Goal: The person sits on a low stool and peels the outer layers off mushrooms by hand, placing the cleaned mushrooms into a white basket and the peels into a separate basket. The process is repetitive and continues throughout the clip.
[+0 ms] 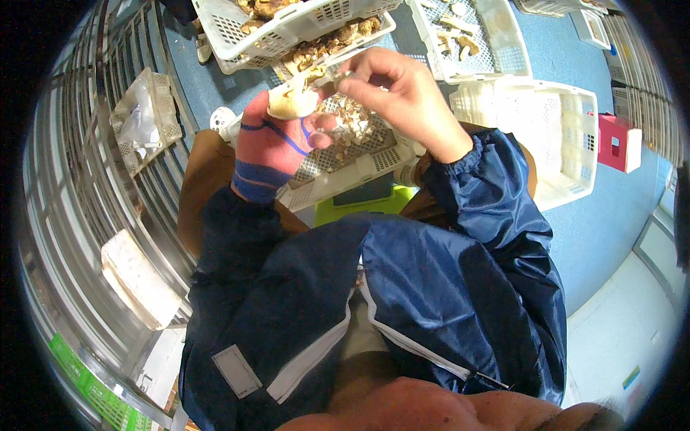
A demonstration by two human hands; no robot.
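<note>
My left hand, in a pink fingerless glove with blue bands, grips a pale mushroom with its cap towards me. My right hand is bare and sits just right of the mushroom. Its thumb and forefinger pinch a small greyish object, too blurred to name. Below both hands, a white plastic mesh basket holds many pale mushroom scraps. Beyond my left hand, brown-capped mushrooms fill a white crate, with another crate under it.
At the upper right, a white crate holds cut mushrooms. Nearer stands another white crate beside a pink box. A metal rack on the left carries a basket with plastic bags. Something lime green lies between my knees.
</note>
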